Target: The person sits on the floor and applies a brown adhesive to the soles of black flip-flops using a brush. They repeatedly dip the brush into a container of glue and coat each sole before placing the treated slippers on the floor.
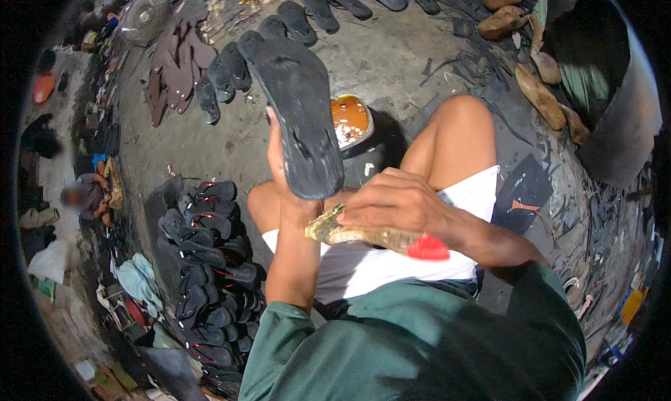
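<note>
My left hand [276,156] supports a black sandal sole [297,107] from beneath, its thumb along the left edge and the other fingers hidden under it. Slits show in the sole's upper face. Close by the heel end, my right hand [391,205] is closed around a brush-like tool [377,238], caked in yellowish glue and red at one end. Its tip is near my left wrist, and motion blurs it slightly. Beyond the sole, partly covered by it, a small tub [369,132] of amber glue stands on the floor.
Black soles [297,23] lie in an arc at the far side, beside brown cut pieces [182,62]. A pile of black sandals [210,261] stands at left. Wooden shoe lasts [538,97], a curled dark sheet [622,135] and scraps lie right. Another person [94,195] sits far left.
</note>
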{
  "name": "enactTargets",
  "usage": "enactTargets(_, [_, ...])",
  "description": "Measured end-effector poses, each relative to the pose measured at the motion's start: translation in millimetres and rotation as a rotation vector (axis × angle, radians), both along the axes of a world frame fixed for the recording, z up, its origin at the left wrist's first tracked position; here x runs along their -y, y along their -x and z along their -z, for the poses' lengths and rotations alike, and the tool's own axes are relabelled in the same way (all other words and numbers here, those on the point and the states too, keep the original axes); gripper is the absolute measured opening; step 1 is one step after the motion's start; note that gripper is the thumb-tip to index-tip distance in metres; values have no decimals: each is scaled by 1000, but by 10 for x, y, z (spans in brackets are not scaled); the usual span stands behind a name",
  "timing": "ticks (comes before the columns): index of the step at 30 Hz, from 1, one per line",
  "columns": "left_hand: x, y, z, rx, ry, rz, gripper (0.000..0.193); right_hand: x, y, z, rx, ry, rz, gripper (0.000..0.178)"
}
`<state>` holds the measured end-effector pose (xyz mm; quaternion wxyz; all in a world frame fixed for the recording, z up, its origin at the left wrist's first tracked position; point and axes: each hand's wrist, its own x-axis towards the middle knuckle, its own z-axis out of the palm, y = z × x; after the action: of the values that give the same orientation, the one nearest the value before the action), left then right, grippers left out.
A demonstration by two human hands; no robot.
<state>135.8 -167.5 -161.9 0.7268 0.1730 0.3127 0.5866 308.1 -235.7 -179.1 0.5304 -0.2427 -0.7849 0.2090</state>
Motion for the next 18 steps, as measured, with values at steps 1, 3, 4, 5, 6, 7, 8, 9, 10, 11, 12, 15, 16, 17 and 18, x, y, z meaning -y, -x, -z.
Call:
enactTargets(1, [-101,-33,96,20,-65,55,47,-13,-63,59,-43,15,51,34])
enactTargets(3, [-458,-135,308,67,-200,171,45,-108,-208,120,-118,111,191,33])
enactTargets(4, [-619,-322,331,157,-143,196,44,-241,-286,83,-149,184,278,31])
enactTargets(5, [-875,-487,445,171,-46,202,43,-346,-347,67,-181,256,369,29])
enactTargets(6, [-1103,-668,537,211,-26,300,42,-374,-355,186,-310,339,348,28])
enactTargets(7, [-1342,-798,634,249,-15,384,41,-315,-480,136,-332,508,196,26])
enactTargets(8, [-1560,-1071,787,98,-81,233,40,-247,-616,85,-408,491,258,23])
enactTargets(9, [-1851,-1241,1002,99,-73,286,36,-187,-782,108,-483,481,311,20])
enactTargets(10, [-2003,-1450,1180,-44,-1,309,37,-100,-1075,217,-217,371,643,19])
enactTargets(11, [-1993,-1826,1188,-204,114,191,43,-97,-1297,251,-406,376,821,18])
enactTargets(12, [-2190,-1980,1643,-258,-38,20,50,-107,-1464,246,-608,362,944,17])
enactTargets(15, [-2433,-2551,2268,-659,183,-10,62,-32,-2032,407,-191,423,1363,31])
enactTargets(16, [-2315,-2861,2164,-735,164,66,62,78,-2196,505,378,360,1540,38])
enactTargets(17, [-2349,-3042,2273,-668,195,11,58,51,-2185,478,154,450,1533,40])
enactTargets(18, [-2297,-3214,2273,-578,143,211,67,68,-2194,503,-74,552,1548,42])
